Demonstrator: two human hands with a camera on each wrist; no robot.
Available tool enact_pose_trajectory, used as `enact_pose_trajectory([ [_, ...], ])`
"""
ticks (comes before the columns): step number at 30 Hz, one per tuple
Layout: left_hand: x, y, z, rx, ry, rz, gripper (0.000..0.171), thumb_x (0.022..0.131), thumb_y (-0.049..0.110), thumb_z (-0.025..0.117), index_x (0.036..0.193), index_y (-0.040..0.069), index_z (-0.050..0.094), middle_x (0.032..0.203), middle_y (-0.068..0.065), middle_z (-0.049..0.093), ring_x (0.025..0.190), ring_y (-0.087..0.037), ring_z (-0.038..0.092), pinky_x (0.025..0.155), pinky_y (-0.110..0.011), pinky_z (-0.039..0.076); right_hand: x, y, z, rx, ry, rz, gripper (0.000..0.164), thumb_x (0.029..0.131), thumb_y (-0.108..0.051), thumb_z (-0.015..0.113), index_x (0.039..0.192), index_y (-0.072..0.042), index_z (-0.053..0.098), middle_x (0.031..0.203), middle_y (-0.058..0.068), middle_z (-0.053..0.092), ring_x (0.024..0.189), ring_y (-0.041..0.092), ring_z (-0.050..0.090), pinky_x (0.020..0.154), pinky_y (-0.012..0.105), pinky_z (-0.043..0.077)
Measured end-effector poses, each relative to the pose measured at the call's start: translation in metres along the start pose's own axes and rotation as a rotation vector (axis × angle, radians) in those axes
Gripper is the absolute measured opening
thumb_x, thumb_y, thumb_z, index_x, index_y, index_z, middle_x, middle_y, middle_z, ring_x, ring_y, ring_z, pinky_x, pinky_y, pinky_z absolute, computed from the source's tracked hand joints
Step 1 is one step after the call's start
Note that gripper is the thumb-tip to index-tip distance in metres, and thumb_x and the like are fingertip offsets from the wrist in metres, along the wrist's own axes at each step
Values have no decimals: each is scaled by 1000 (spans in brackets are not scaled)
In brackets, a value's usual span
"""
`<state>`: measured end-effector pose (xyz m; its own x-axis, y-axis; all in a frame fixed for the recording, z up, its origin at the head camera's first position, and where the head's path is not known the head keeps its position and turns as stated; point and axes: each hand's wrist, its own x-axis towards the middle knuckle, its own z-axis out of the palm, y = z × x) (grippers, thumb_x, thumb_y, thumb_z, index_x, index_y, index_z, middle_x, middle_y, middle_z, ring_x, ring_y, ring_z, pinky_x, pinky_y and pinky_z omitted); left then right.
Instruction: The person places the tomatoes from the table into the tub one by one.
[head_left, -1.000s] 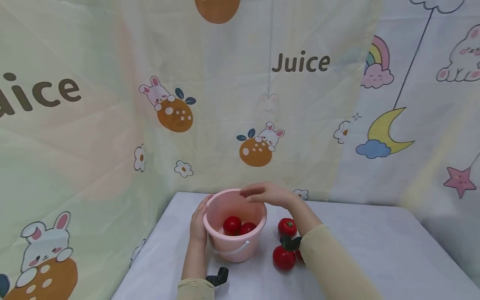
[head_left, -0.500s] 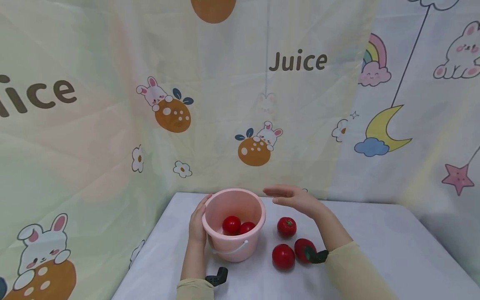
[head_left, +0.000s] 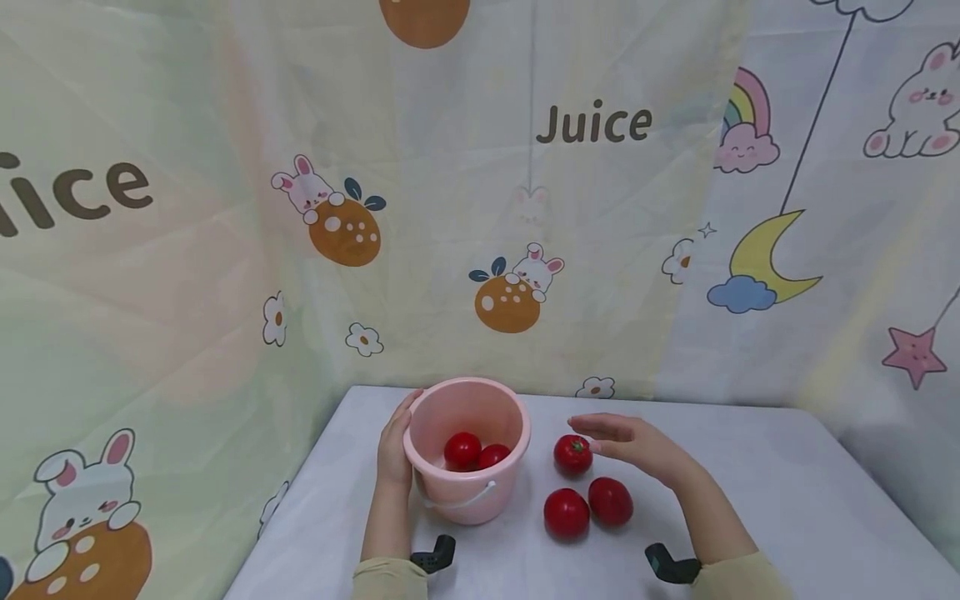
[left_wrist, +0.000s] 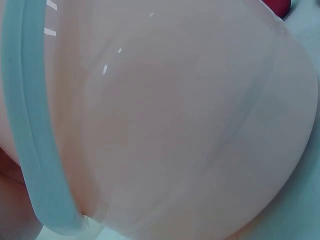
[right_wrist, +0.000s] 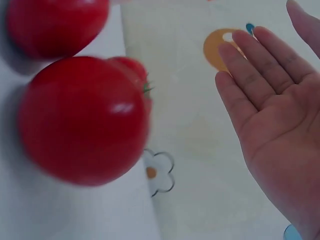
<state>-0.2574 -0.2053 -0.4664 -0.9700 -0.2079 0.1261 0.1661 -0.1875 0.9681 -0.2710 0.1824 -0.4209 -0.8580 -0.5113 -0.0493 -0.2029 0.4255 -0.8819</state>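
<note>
A pink bucket point(head_left: 468, 496) with a pale handle point(left_wrist: 31, 115) stands on the table, its opening tilted into view. Two red tomatoes point(head_left: 462, 451) lie inside. My left hand point(head_left: 395, 450) holds the bucket's left side, fingers curving along the wall up to the rim. In the left wrist view the bucket's wall fills most of the picture. Right of the bucket are a tomato with a green stem point(head_left: 573, 455) and two more tomatoes point(head_left: 567, 513). Beside the stemmed tomato, my right hand point(head_left: 637, 442) hovers empty, its palm and extended fingers point(right_wrist: 267, 75) showing in the right wrist view.
The white-covered table point(head_left: 757, 492) runs back to a printed cloth backdrop point(head_left: 600, 250) with bunnies and fruit. Another cloth wall point(head_left: 127, 333) borders the left side. Black wrist-camera mounts point(head_left: 435, 553) stick out from both wrists.
My right hand has moved from over the bucket's rim to the right and down, to beside the stemmed tomato. The forearm no longer covers the loose tomatoes. My left hand and the bucket stay put.
</note>
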Motion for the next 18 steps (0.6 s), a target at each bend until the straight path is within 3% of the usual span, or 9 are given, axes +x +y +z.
enact_pose_trajectory([
  [11, 1, -1, 0, -9, -7, 10, 41, 102, 42, 39, 140, 34, 54, 146, 11, 53, 140, -14, 42, 116, -48, 36, -32, 53, 11, 95, -16, 96, 59, 88, -31, 71, 143, -19, 52, 146, 14, 52, 136, 38, 47, 99, 52, 52],
  [18, 0, 0, 0, -4, -6, 11, 41, 103, 40, 37, 140, 32, 54, 146, 10, 52, 141, -15, 41, 118, -48, 33, -37, 72, 19, 119, 50, 159, 63, 85, -32, 75, 143, -21, 53, 148, 12, 50, 137, 37, 43, 99, 52, 52],
])
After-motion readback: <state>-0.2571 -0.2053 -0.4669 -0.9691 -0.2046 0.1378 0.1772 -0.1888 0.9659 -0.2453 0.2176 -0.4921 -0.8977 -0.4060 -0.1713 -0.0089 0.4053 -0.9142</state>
